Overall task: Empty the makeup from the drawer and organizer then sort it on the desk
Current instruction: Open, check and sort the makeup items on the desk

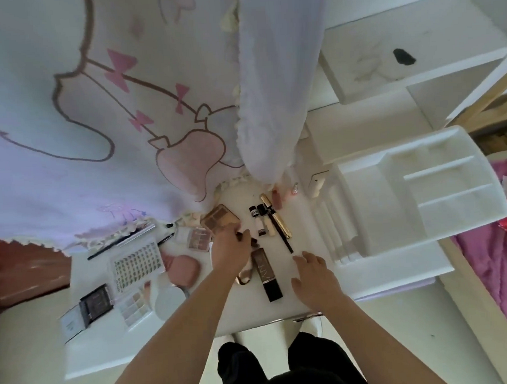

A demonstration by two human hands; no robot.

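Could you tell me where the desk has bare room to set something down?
Bare: the strip between pencil and organizer, past the right hand; the desk front, before the tube. Crowded: the palettes left of the left hand, which holds a dark item.

Assorted makeup [267, 275] spread flat across white desk [249, 310]

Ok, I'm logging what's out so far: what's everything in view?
organizer: 1, white, right of desk
foundation tube: 1, brown, black cap, desk centre
gold tube: 1, gold, beyond foundation tube
small bottles: 2, black-capped, beside gold tube
brown palette: 1, brown, left of bottles
pink palette: 1, pink, left of brown palette
lash tray: 1, white, left side
pink compact: 1, pink, beside lash tray
black palette: 1, black, near left corner
left hand: 1, holds small dark item
right hand: 1, open, over desk near organizer
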